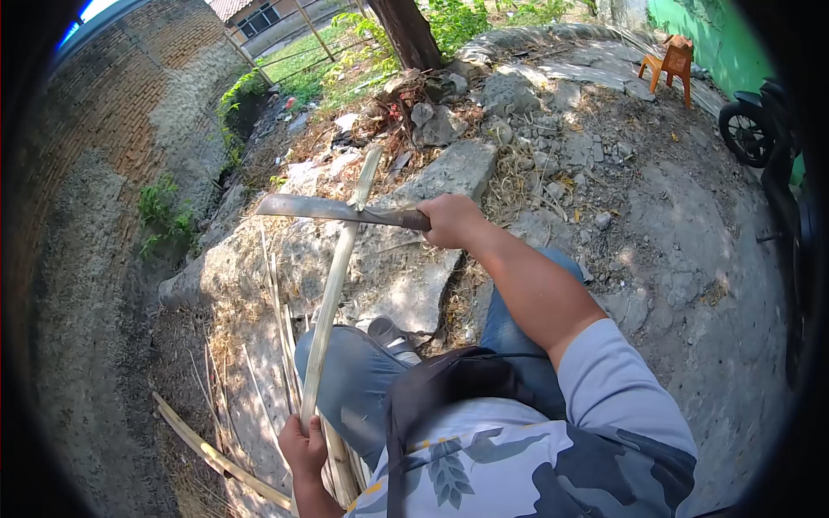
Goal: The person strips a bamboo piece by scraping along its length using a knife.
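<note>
My right hand [451,221] is wrapped round the handle of a machete [315,208], whose long blade points left. The blade crosses a pale wooden strip [328,298] near its upper end, and a small curl or nick of wood shows where they meet. My left hand [304,444] grips the lower part of that strip, beside my bent knee. The strip slants upward, away from me, over the broken concrete. More pale wood pieces [344,466] lie just right of my left hand, partly hidden by it and by my clothes.
Thin strips [275,293] and a curved length of wood [220,462] lie at the left. A broken concrete slab [414,293] lies ahead, with rubble and a tree trunk [406,34] behind. An orange chair [669,67] and a motorbike [749,134] stand right; a brick wall [112,112] rises left.
</note>
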